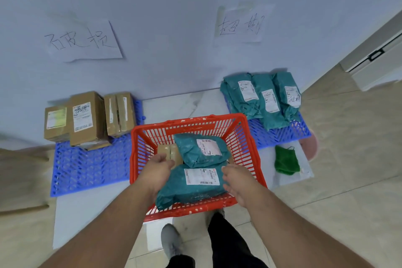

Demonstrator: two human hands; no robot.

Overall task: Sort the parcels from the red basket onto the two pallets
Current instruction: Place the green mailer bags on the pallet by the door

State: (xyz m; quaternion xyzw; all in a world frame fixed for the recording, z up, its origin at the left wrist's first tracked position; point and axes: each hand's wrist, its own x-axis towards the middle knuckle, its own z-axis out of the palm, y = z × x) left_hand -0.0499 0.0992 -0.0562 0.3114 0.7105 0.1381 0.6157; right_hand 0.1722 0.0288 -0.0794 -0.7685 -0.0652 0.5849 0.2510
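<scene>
The red basket point(195, 124) holds two teal bags, one point(201, 149) lying on the other point(191, 187), and a brown box point(168, 152) behind them. The left hand point(159, 169) and right hand point(238, 183) reach in with fingers spread, flanking the lower bag, gripping nothing. Left of the basket, a blue pallet point(91, 169) carries three boxes point(87, 119). Right of it, another pallet point(280, 132) carries three bags point(263, 98).
</scene>
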